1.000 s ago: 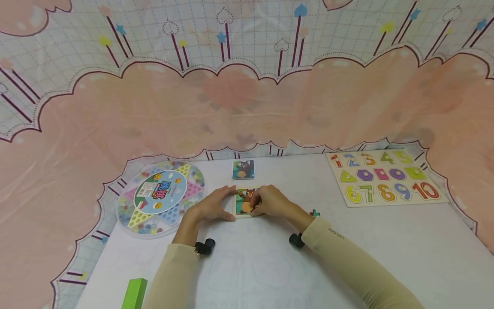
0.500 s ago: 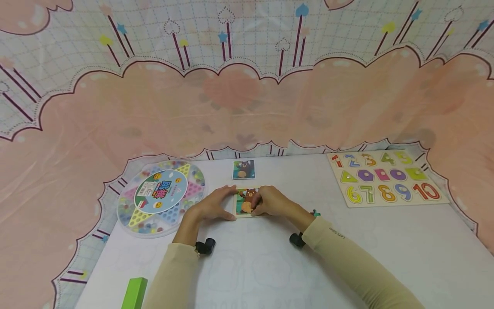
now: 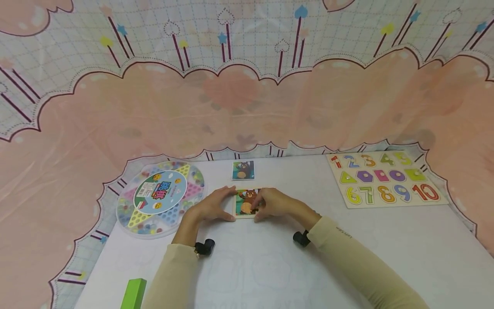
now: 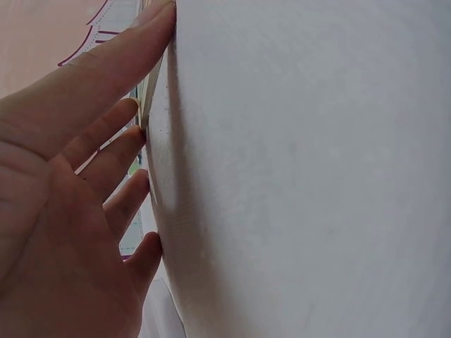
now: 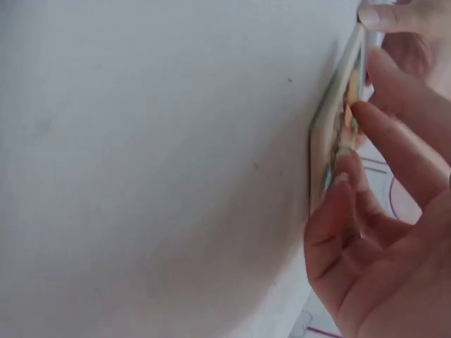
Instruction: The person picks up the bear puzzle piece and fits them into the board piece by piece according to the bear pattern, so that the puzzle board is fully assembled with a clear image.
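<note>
A small wooden jigsaw puzzle (image 3: 244, 201) with a brown bear picture lies flat in its light frame on the white table. My left hand (image 3: 211, 204) holds its left end, thumb at the near corner and fingers at the far corner; the left wrist view shows the thumb (image 4: 158, 32) along the frame's edge. Over the right part of the picture, my right hand (image 3: 275, 202) pinches a puzzle piece (image 5: 345, 149) at the board's surface, its index finger (image 5: 370, 116) touching the bear. That hand hides the board's right end. Just beyond lies a matching bear card (image 3: 243, 170).
A round Chinese checkers set (image 3: 160, 192) lies at the left. A wooden number and shape board (image 3: 386, 178) is at the far right. A green block (image 3: 134, 294) stands near the front left. Patterned cloth (image 3: 247, 107) hangs behind the table.
My right hand has shifted slightly, its thumb moving toward the board's near edge and its wrist to the right. A small green thing beside the right forearm is now hidden. The left hand stays put.
</note>
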`<state>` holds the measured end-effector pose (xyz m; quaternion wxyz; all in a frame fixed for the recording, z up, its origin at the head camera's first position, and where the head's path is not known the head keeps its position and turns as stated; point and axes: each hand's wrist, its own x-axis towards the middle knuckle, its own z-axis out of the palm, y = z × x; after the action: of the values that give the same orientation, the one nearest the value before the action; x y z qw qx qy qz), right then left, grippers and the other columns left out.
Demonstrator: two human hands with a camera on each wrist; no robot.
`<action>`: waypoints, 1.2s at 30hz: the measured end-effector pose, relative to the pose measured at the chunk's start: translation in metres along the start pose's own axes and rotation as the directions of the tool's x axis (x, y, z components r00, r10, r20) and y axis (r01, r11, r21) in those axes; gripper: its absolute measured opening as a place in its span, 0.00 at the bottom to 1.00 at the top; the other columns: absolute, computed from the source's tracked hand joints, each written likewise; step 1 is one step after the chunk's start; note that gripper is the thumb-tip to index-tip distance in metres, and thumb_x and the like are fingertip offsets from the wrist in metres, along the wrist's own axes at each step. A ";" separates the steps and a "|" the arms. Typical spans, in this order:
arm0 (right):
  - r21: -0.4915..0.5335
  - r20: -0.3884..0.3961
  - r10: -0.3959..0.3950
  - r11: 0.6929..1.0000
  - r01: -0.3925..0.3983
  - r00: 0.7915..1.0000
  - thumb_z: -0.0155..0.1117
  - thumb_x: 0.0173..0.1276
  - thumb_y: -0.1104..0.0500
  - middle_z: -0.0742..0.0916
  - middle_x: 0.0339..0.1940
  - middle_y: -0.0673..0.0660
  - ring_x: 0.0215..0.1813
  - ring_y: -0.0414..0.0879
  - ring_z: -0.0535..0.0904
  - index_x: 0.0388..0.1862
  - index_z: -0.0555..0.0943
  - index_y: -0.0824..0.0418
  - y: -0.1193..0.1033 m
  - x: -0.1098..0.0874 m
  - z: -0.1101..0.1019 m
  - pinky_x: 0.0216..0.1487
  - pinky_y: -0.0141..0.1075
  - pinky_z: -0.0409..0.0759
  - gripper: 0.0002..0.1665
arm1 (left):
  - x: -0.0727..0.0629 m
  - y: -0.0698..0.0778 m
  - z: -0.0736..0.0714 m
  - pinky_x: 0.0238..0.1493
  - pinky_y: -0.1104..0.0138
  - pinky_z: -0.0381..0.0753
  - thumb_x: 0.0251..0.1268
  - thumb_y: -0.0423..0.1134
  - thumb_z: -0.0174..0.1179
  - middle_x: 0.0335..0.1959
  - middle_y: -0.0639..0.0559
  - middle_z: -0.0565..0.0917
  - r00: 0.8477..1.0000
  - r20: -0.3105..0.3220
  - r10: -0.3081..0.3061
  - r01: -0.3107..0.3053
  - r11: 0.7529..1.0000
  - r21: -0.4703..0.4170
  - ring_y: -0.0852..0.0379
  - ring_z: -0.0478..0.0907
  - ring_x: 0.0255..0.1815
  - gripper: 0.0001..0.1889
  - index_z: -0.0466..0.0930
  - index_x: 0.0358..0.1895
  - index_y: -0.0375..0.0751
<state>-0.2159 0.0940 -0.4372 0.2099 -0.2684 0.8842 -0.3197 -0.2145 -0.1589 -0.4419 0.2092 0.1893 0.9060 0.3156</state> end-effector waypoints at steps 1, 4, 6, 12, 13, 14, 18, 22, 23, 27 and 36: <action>-0.007 0.011 -0.010 1.000 0.010 1.000 0.81 0.57 0.57 0.86 0.52 0.54 0.51 0.43 0.75 0.46 0.90 0.56 0.001 -0.001 -0.001 0.54 0.35 0.74 0.17 | 0.000 0.000 0.000 0.85 0.39 0.46 0.51 0.40 0.78 0.84 0.45 0.57 1.000 0.000 0.001 -0.001 1.000 -0.001 0.36 0.46 0.86 0.46 0.67 0.76 0.44; -0.019 0.024 -0.035 0.999 0.035 0.999 0.81 0.57 0.55 0.86 0.54 0.53 0.52 0.44 0.75 0.49 0.89 0.53 0.003 -0.007 -0.006 0.54 0.35 0.75 0.20 | -0.001 0.000 0.000 0.85 0.39 0.45 0.51 0.39 0.78 0.84 0.44 0.57 1.000 0.003 -0.002 0.002 1.000 -0.007 0.36 0.45 0.86 0.46 0.66 0.76 0.43; 0.000 0.017 -0.020 1.000 0.020 1.000 0.81 0.58 0.54 0.86 0.56 0.52 0.52 0.45 0.76 0.51 0.89 0.51 0.005 -0.013 -0.008 0.55 0.37 0.77 0.21 | -0.001 0.001 0.001 0.84 0.39 0.45 0.51 0.39 0.78 0.84 0.42 0.57 1.000 0.003 -0.001 0.001 1.000 -0.006 0.35 0.46 0.86 0.47 0.65 0.77 0.42; 0.073 -0.050 0.049 0.996 -0.045 0.998 0.79 0.59 0.51 0.83 0.66 0.53 0.69 0.53 0.76 0.61 0.84 0.49 0.016 -0.040 -0.023 0.72 0.55 0.75 0.30 | -0.001 0.003 0.003 0.85 0.39 0.45 0.51 0.39 0.78 0.84 0.41 0.57 1.000 0.000 -0.013 0.013 1.000 -0.012 0.35 0.46 0.86 0.47 0.64 0.77 0.43; 0.072 -0.064 0.055 0.996 -0.050 0.996 0.80 0.59 0.51 0.82 0.67 0.54 0.71 0.54 0.74 0.63 0.83 0.50 0.019 -0.044 -0.026 0.74 0.57 0.74 0.32 | 0.000 0.002 0.003 0.85 0.39 0.45 0.51 0.39 0.78 0.84 0.41 0.57 1.000 -0.001 -0.013 0.013 1.000 -0.012 0.35 0.46 0.86 0.47 0.65 0.77 0.43; 0.074 -0.077 0.055 0.996 -0.050 0.996 0.79 0.59 0.51 0.81 0.69 0.55 0.73 0.56 0.73 0.64 0.82 0.51 0.022 -0.049 -0.029 0.74 0.59 0.73 0.33 | 0.000 0.002 0.003 0.85 0.39 0.45 0.51 0.39 0.78 0.84 0.41 0.57 1.000 -0.004 -0.010 0.010 1.000 -0.009 0.35 0.46 0.86 0.47 0.65 0.77 0.43; 0.067 -0.129 0.052 0.997 -0.044 0.990 0.79 0.60 0.50 0.79 0.73 0.57 0.77 0.59 0.70 0.70 0.77 0.54 0.032 -0.071 -0.042 0.76 0.63 0.69 0.39 | 0.001 0.001 0.003 0.85 0.39 0.46 0.51 0.39 0.78 0.83 0.41 0.58 1.000 -0.010 0.002 -0.002 1.000 0.005 0.35 0.47 0.86 0.48 0.64 0.77 0.42; 0.080 -0.186 0.050 0.996 -0.036 0.981 0.78 0.61 0.51 0.77 0.74 0.59 0.78 0.61 0.68 0.72 0.73 0.57 0.041 -0.091 -0.054 0.77 0.65 0.66 0.42 | 0.001 -0.002 0.002 0.84 0.39 0.47 0.50 0.39 0.78 0.83 0.40 0.58 1.000 -0.015 0.012 -0.011 1.000 0.017 0.34 0.48 0.85 0.48 0.65 0.77 0.42; 0.091 -0.199 0.059 0.995 -0.041 0.978 0.78 0.61 0.51 0.77 0.74 0.59 0.78 0.61 0.67 0.72 0.72 0.57 0.044 -0.096 -0.056 0.77 0.66 0.66 0.42 | 0.001 -0.002 0.002 0.84 0.38 0.47 0.50 0.40 0.78 0.83 0.40 0.58 1.000 -0.014 0.015 -0.015 1.000 0.020 0.34 0.48 0.85 0.48 0.65 0.77 0.42; 0.133 -0.227 0.099 0.989 -0.070 0.969 0.78 0.61 0.50 0.77 0.74 0.60 0.78 0.61 0.67 0.72 0.70 0.58 0.054 -0.112 -0.062 0.78 0.65 0.65 0.44 | 0.000 -0.001 0.001 0.84 0.38 0.47 0.50 0.40 0.78 0.83 0.40 0.59 1.000 -0.014 0.023 -0.023 0.999 0.025 0.33 0.48 0.85 0.47 0.65 0.76 0.41; 0.179 -0.227 0.133 0.979 -0.093 0.965 0.78 0.61 0.52 0.77 0.73 0.62 0.77 0.63 0.67 0.72 0.70 0.60 0.070 -0.137 -0.061 0.76 0.65 0.67 0.43 | 0.000 -0.001 0.003 0.84 0.39 0.46 0.50 0.39 0.78 0.83 0.40 0.59 1.000 -0.019 0.016 -0.016 1.000 0.000 0.33 0.47 0.85 0.47 0.65 0.76 0.41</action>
<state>-0.1679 0.2503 -0.4144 0.1419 -0.1584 0.8870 -0.4099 -0.2133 -0.1584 -0.4449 0.1980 0.1935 0.9064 0.3190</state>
